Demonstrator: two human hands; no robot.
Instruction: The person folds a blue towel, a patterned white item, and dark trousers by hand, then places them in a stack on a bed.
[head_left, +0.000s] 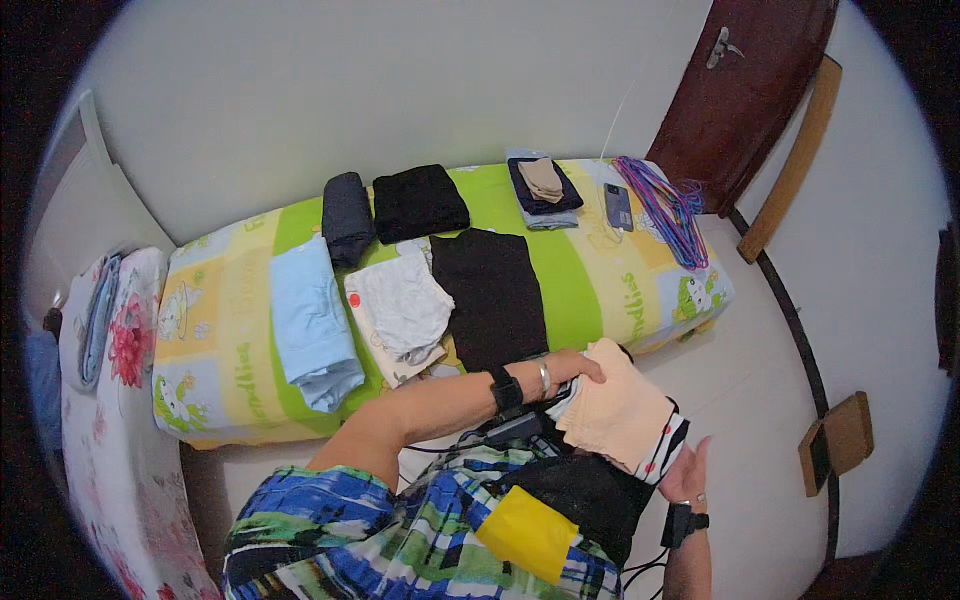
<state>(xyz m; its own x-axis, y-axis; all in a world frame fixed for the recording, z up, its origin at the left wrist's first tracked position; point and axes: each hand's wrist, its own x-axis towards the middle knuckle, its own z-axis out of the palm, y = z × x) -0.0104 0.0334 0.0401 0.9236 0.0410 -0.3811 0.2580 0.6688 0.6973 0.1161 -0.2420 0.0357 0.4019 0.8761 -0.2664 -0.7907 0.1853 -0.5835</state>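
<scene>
My left hand (574, 373), with a bangle at the wrist, grips the upper left edge of a folded peach cloth (619, 401). A folded black-and-white striped fabric (664, 450) with red spots lies under the peach cloth, and both are held above the floor. My right hand (686, 472) is at the lower right end of this bundle. Its thumb points up, away from the cloth, and its fingers are partly hidden behind the striped fabric. On the bed nearest my left hand lies a folded black garment (491, 292). A crumpled light grey garment (409, 304) rests on a cream one beside it.
The bed (574, 292) also bears folded light blue fabric (311, 322), a dark rolled garment (347, 217), a black folded garment (420, 202), a small stack (544, 195), a phone (619, 206) with a cable and colourful cords (667, 206). Cardboard (836, 442) stands by the wall.
</scene>
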